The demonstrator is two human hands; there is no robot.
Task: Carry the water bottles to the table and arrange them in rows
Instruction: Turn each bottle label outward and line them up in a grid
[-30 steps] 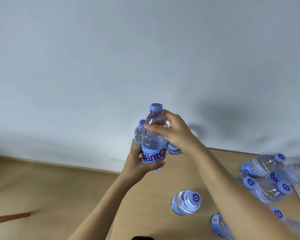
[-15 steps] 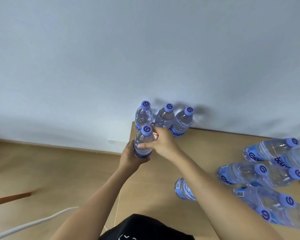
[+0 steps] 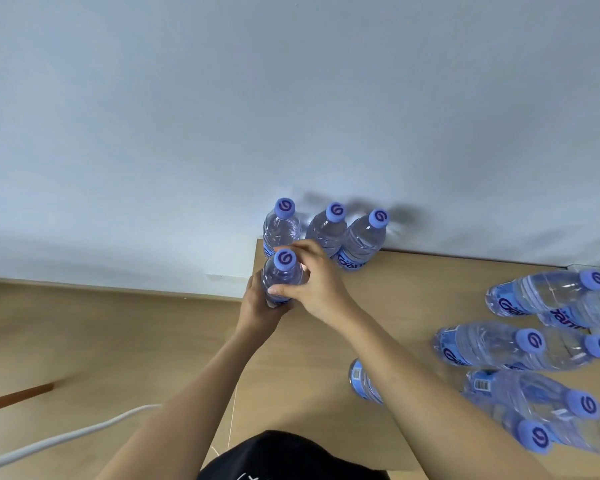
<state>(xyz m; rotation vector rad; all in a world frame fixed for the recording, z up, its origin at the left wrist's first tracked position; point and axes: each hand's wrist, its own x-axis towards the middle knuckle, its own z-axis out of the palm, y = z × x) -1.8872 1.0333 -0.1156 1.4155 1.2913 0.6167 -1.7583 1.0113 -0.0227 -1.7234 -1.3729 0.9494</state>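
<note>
Head view: loose bottles (image 3: 492,344) crowd table (image 3: 413,282) right.

Three upright bottles (image 3: 326,230) are lined along the wall at the desk (image 3: 413,292) far-left corner. A fourth bottle (image 3: 282,280) is set upright just at their 6 o'clock, clasped between the left hand (image 3: 257,304) at its 7 o'clock and the right hand (image 3: 317,282) at its 3 o'clock. Fallen bottles (image 3: 534,344) are scattered at 3 to 5 o'clock, well apart.
</note>
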